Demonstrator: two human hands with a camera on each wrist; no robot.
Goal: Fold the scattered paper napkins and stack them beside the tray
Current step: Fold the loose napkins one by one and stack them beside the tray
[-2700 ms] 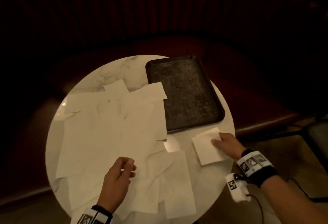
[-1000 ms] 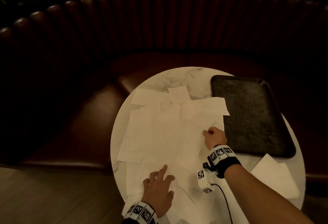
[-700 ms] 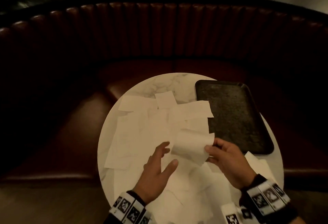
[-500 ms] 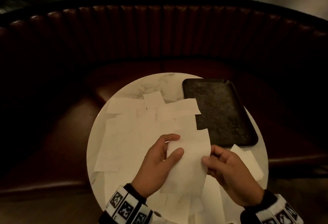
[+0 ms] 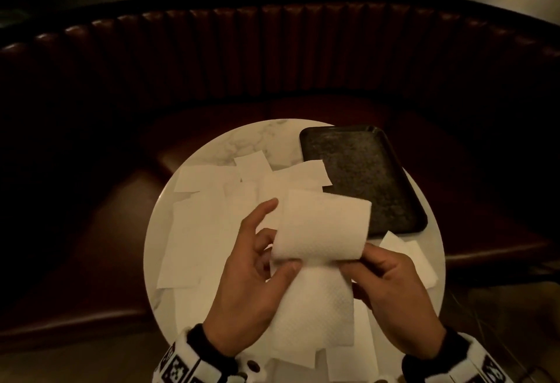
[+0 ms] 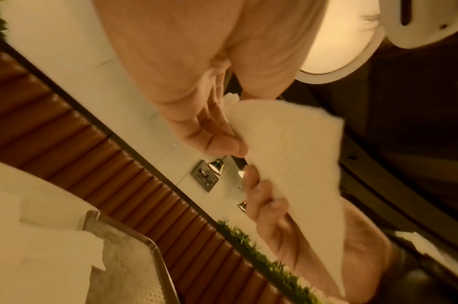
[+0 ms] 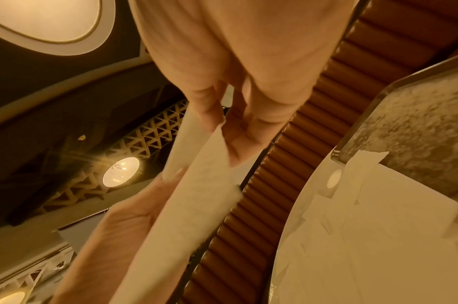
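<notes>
Both hands pinch one napkin [image 5: 321, 231] above the table's near edge: left hand [image 5: 251, 288], right hand [image 5: 394, 294]. Match corners, then press the crease flat.

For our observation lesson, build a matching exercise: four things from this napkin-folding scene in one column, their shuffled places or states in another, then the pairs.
1. dark rectangular metal tray
2. white paper napkin being folded
3. folded white napkins
4. loose white napkins

A. held in both hands
B. scattered on the round marble table
C. lying beside the tray's near edge
D. holds nothing except one napkin corner overlapping it

Pairs: 1-D, 2-A, 3-C, 4-B
</notes>
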